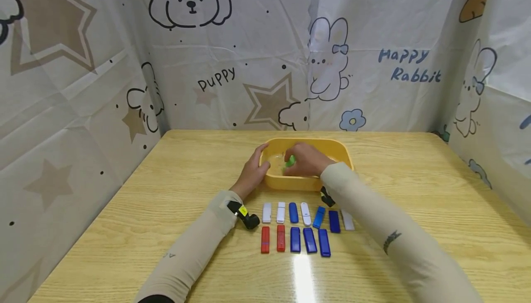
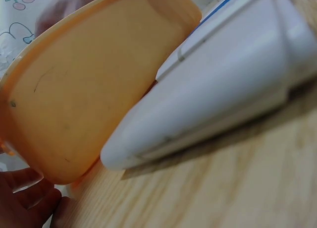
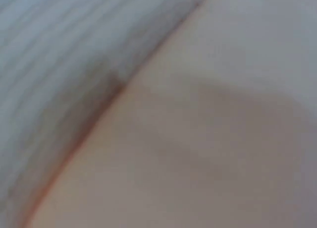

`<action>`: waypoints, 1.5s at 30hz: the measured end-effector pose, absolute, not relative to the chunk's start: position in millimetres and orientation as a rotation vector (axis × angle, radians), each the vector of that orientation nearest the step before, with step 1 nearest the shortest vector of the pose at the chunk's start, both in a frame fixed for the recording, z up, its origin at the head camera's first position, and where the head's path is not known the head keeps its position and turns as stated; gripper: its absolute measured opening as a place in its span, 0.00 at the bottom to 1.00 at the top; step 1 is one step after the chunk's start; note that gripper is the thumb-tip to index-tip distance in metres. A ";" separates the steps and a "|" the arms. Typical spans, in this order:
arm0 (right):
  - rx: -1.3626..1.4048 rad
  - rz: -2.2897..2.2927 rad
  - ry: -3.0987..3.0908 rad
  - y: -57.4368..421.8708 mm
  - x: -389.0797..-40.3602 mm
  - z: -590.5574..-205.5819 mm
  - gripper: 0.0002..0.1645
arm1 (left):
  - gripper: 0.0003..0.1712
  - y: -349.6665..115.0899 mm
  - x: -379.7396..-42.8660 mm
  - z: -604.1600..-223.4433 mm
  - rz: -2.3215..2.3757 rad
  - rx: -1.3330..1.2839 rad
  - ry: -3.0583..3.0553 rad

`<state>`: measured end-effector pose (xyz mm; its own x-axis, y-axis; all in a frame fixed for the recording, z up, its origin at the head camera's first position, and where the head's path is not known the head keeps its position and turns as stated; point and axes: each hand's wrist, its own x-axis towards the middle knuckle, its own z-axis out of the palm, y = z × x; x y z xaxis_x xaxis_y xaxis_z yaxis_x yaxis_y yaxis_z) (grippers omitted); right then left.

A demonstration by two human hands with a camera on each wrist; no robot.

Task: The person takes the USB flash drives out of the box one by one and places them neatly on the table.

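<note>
A yellow plastic tub (image 1: 298,183) stands toward the back of the table. My left hand (image 1: 252,171) holds its left end, fingers and thumb at the rim; the left wrist view catches those fingers (image 2: 34,196) beside the wall. Reaching over the front rim, my right hand (image 1: 306,159) pinches a small green piece (image 1: 292,160) inside the tub; most of it is hidden by the fingers. In front lie USB sticks in two rows. White (image 1: 267,212), blue (image 1: 293,212) and dark blue (image 1: 334,221) ones form the back row, red (image 1: 265,240) and blue (image 1: 295,240) ones the front.
The wooden table (image 1: 199,164) runs back to a printed cloth (image 1: 265,54), which also hangs at both sides. A white USB stick (image 2: 208,89) fills much of the left wrist view. The right wrist view is a blurred close-up.
</note>
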<state>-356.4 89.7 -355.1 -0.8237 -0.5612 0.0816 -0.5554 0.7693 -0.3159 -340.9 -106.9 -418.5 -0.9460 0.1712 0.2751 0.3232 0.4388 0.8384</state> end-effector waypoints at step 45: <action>-1.212 -0.329 2.774 180.1 -219.7 -344.0 0.13 | 0.34 -106.9 -340.2 -415.9 -1.563 -0.447 -2.540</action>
<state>-219.7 180.1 -344.0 -0.6794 -0.7338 -0.0018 -0.7130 0.6607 -0.2349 -340.2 -106.9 -415.9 -0.9483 0.1834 0.2592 0.3140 0.4211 0.8509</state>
